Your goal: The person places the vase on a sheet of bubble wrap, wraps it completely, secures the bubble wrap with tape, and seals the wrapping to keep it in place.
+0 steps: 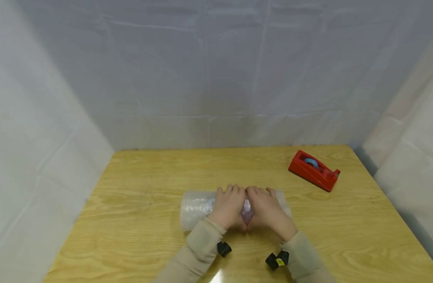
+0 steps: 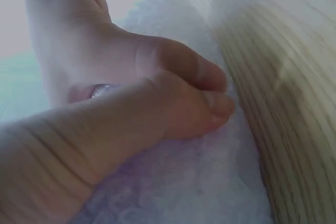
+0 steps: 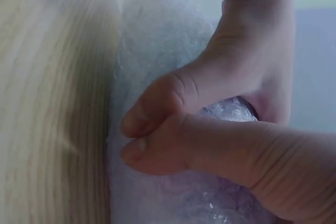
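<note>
A roll of clear bubble wrap point(image 1: 193, 212) lies sideways on the wooden table, with a purple tint point(image 1: 247, 214) showing through at its middle. My left hand point(image 1: 228, 206) grips the roll just left of the middle, fingers over the top and thumb down the near side. Mirroring it, my right hand point(image 1: 267, 208) holds the roll just right of the middle. Both thumbs meet side by side against the wrap point(image 2: 210, 192) in the left wrist view. From the right wrist, the thumb tips press the wrap point(image 3: 157, 40) close to the tabletop. What lies inside the roll is hidden.
A red tape dispenser point(image 1: 313, 171) with a blue-cored roll stands at the back right of the wooden table point(image 1: 138, 196). White sheeting point(image 1: 209, 78) hangs behind the table and along both sides. Black wrist devices point(image 1: 278, 259) sit under the sleeves.
</note>
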### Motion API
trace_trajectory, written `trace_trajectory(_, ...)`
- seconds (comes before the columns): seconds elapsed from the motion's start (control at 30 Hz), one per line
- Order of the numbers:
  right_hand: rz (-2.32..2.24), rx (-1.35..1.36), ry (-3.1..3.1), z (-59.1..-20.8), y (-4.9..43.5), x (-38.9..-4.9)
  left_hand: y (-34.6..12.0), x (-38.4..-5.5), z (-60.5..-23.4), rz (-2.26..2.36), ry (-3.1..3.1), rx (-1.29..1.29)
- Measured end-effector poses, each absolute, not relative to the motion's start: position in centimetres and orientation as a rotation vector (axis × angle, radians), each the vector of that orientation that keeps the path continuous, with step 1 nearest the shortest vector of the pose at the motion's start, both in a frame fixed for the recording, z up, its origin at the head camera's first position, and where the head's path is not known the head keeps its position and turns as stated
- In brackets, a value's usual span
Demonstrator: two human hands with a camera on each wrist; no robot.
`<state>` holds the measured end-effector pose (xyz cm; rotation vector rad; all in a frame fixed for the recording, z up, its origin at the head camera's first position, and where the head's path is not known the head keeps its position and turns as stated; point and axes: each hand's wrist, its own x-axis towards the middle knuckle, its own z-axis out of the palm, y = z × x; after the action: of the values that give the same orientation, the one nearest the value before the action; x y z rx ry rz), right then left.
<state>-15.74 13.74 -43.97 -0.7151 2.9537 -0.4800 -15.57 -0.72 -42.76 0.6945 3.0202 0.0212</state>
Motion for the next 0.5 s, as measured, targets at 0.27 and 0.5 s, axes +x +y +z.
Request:
trace_trajectory(0.27,-0.495,-0.72,2.87,-43.8,13.9,-16.8,-1.1,-15.3,-43.2,-0.001,3.086,0.683)
trace_trajectory(0.5,-0.54,-0.677,2.761,-43.2,14.0,-17.8,-1.2,-14.9,-43.0,-0.091,3.138,0.682)
